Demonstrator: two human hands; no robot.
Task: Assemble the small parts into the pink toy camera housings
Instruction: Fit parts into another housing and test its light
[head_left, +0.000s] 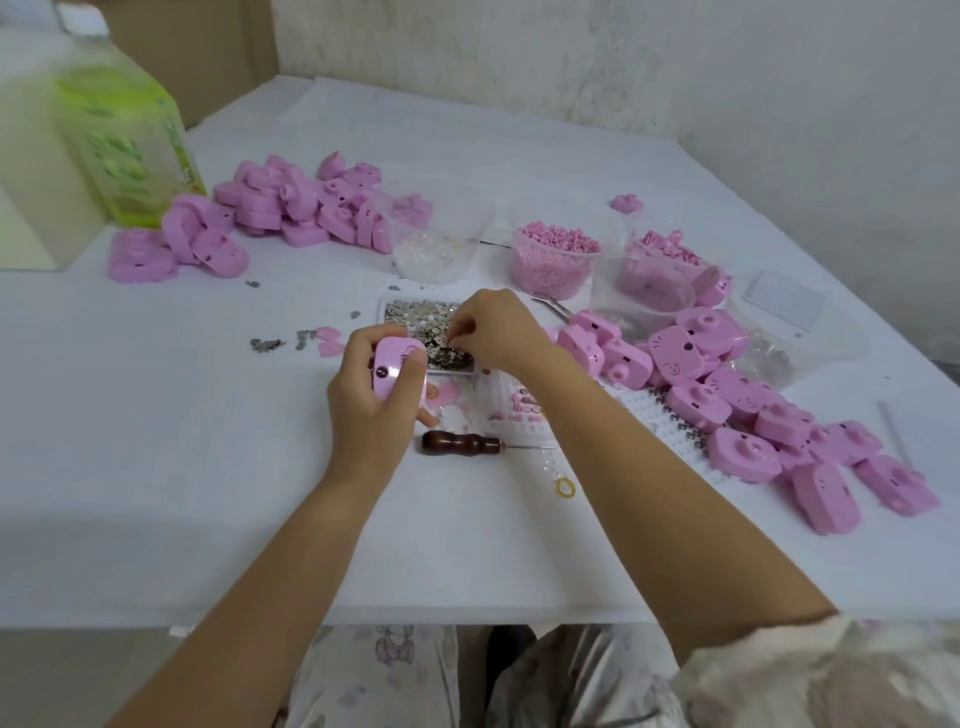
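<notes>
white table, rough white wall behind. centre frame, my left hand grips a pink housing; my right hand pinches a small part (too tiny to identify).

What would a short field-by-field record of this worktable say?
Left hand: grips one pink camera housing
Right hand: fingertips pinched over small metal parts in tray; holding one unclear
Tool: wooden-handled awl lying untouched beside the hands
Stock: left housing pile, right housing pile, tub of pink pieces
</notes>
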